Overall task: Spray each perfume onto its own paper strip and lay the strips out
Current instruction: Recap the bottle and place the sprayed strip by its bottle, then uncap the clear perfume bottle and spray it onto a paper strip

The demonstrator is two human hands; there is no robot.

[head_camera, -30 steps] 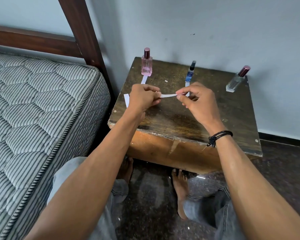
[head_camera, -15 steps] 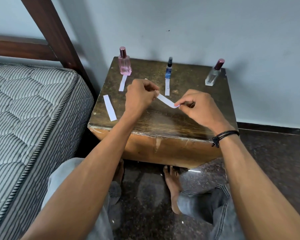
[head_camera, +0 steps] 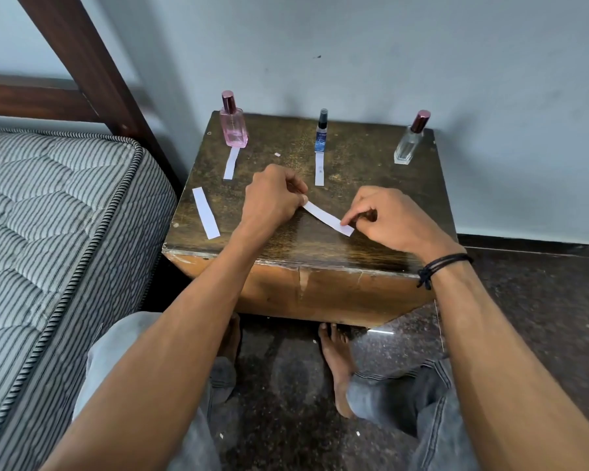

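At mid-table (head_camera: 371, 171), the paper strip (head_camera: 325, 217) spans between pinching left grip (head_camera: 272, 202) and right grip (head_camera: 391, 219).

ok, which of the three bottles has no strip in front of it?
The clear bottle, back right. Strip one lies before the pink bottle, strip two before the blue bottle.

Left hand (head_camera: 272, 198) hides one end of the strip (head_camera: 327, 218).

Both bare forearms reach forward, side by side. The left hand (head_camera: 272, 198) is curled, its thumb and fingers pinching one end of a narrow white paper strip (head_camera: 327, 219). The right hand (head_camera: 391, 219), knuckles up, pinches the other end.
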